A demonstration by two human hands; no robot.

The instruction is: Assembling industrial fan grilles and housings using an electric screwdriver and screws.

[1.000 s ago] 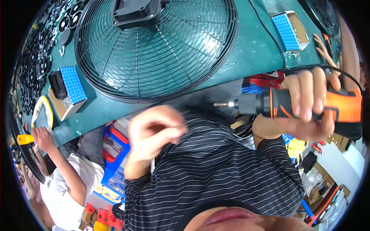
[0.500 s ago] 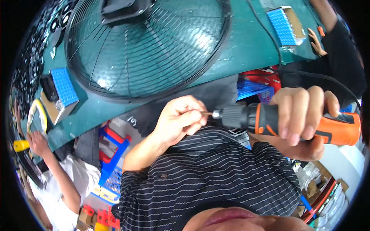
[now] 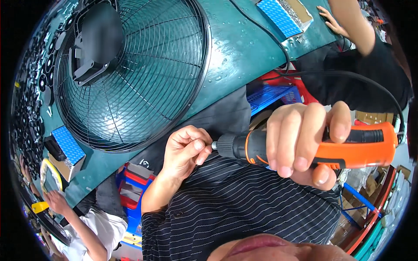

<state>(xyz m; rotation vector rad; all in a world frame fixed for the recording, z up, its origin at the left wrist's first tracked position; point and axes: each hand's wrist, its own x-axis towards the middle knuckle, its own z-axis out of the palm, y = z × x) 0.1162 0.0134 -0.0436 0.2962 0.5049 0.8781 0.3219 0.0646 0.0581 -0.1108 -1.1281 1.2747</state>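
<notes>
My right hand (image 3: pixel 300 141) wraps round an orange and black corded electric screwdriver (image 3: pixel 357 154), held level across my chest with its nose to the left. At its dark ribbed chuck (image 3: pixel 225 145), my left hand (image 3: pixel 185 150) pinches with thumb and fingers right against the silver tip. The thin bit is hidden between those fingertips. Ahead on the green table lies a round black wire fan guard (image 3: pixel 170 95), with a black motor housing (image 3: pixel 102 39) on top. Both hands are apart from it.
A blue-patterned box (image 3: pixel 281 19) of small screws stands at the far right, another blue-sided box (image 3: pixel 69 145) at the left. The tool's black cable (image 3: pixel 348 75) crosses on the right. Co-workers' hands (image 3: pixel 333 21) are at both sides. Blue crates (image 3: pixel 270 98) stand under the table.
The screwdriver and both hands have shifted left, and the gap between my left fingertips and the chuck has closed. The view has turned, so the fan guard appears further left.
</notes>
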